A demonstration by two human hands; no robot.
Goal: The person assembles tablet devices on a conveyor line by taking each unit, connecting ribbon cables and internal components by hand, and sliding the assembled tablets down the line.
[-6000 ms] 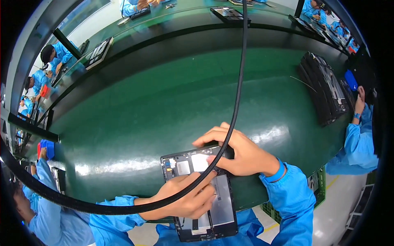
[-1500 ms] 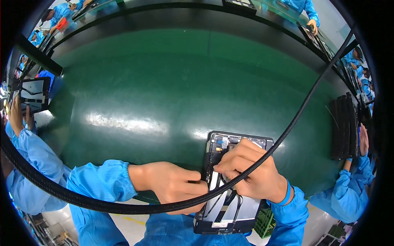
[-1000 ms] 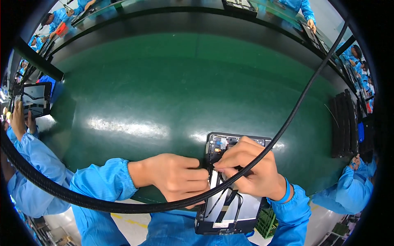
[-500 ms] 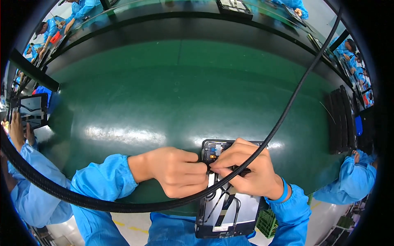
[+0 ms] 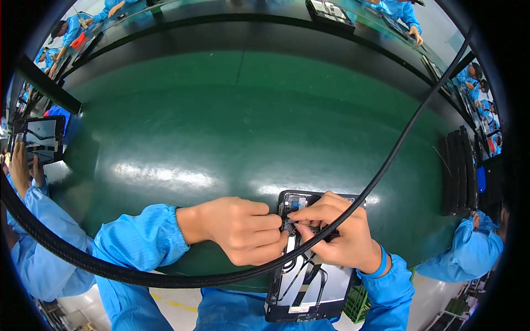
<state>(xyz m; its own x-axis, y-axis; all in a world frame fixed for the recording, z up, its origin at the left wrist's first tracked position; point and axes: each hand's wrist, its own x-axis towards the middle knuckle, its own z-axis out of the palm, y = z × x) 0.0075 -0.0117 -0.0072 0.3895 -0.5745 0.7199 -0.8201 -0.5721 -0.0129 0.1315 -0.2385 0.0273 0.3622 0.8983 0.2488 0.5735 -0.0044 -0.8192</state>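
An opened tablet-like device lies at the near edge of the table, black-framed, with a pale silver inside crossed by black cables. My left hand is closed at its left side, the curled fingertips by the upper left part of the frame. Over the device's upper half, my right hand has thumb and forefinger drawn together at small parts near the left edge. What either set of fingertips grips is too small or hidden to make out. Something dark shows under the right palm.
A thick black cable arcs across the view, passing in front of my right hand. At the left a co-worker's hands hold a similar device. Several black panels stand stacked at the right. Another device rests on the far ledge.
The view has shifted slightly. My right fingertips have drawn a little up and away from my left hand, uncovering more of the device's left edge between them.
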